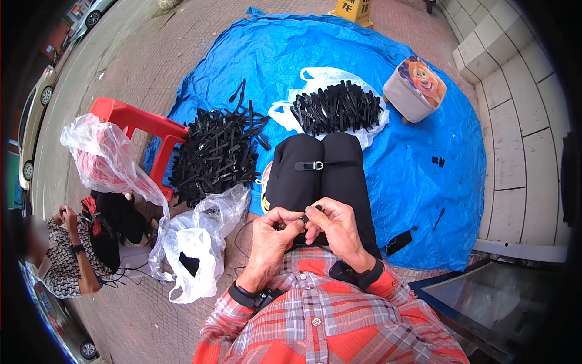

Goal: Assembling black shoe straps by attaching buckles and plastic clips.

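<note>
Currently, head view: the left hand (270,238) and right hand (341,232) meet above the thighs (345,189), fingers of both closed in a pinch on a small black piece (305,219), which sits between them. A buckled black strap (336,164) lies crosswise on the thighs, just beyond the hands, touched by neither.

Step in hand, by judgement: close two-handed work on the piece. Next move seems to call for a steady hold and small fingertip adjustments.

Left heap of black straps (215,155) lies at the left edge of the blue tarp (418,188); far heap of black straps (337,109) rests on a white plastic bag (312,76).

Hard to make out: the piece's shape and ends, mostly covered by fingers; cannot tell whether it is another strap. Legs hide part of the tarp.
</note>
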`<state>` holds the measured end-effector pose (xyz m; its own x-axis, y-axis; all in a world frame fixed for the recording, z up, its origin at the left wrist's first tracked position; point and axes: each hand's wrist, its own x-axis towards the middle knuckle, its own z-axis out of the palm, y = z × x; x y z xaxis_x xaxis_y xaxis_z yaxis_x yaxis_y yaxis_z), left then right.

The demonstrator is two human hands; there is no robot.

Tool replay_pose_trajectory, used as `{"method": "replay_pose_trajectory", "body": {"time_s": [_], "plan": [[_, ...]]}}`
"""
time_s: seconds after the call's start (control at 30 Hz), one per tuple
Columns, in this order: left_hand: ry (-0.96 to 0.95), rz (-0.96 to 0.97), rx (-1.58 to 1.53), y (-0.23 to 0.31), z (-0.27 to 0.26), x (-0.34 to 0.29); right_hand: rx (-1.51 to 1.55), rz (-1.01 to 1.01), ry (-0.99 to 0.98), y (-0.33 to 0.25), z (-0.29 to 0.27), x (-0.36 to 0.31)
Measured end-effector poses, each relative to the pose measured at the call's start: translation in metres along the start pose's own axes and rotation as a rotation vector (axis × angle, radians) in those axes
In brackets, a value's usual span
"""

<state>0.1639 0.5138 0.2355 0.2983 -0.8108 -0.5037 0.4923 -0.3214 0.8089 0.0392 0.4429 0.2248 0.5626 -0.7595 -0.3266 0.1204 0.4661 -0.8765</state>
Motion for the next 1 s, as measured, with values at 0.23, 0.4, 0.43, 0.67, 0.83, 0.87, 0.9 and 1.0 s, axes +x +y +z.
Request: {"method": "replay_pose_trajectory", "body": {"time_s": [0.23, 0.4, 0.43, 0.67, 0.83, 0.87, 0.9, 1.0], "plan": [[-0.030, -0.043, 0.004, 0.003, -0.004, 0.000, -0.072, 0.027, -0.034, -0.005, 0.000, 0.000], [-0.048, -0.042, 0.014, 0.002, -0.007, 0.002, -0.044, 0.053, -0.049, -0.005, -0.002, 0.001], [-0.053, -0.049, 0.029, 0.003, -0.008, 0.002, -0.042, 0.057, -0.051, -0.005, -0.003, 0.001], [-0.092, -0.064, 0.032, 0.003, -0.012, 0.006, -0.038, 0.065, -0.046, -0.003, -0.002, 0.002], [-0.097, -0.069, 0.067, 0.003, -0.012, 0.009, -0.093, 0.066, -0.040, -0.002, -0.003, 0.002], [-0.097, -0.069, 0.068, 0.003, -0.012, 0.009, -0.092, 0.066, -0.040, -0.002, -0.003, 0.001], [-0.094, -0.074, 0.070, 0.003, -0.012, 0.010, -0.137, 0.036, -0.036, -0.002, -0.003, 0.001], [-0.078, -0.065, 0.092, 0.003, -0.009, 0.010, -0.246, -0.003, -0.002, -0.001, -0.002, -0.001]]}}
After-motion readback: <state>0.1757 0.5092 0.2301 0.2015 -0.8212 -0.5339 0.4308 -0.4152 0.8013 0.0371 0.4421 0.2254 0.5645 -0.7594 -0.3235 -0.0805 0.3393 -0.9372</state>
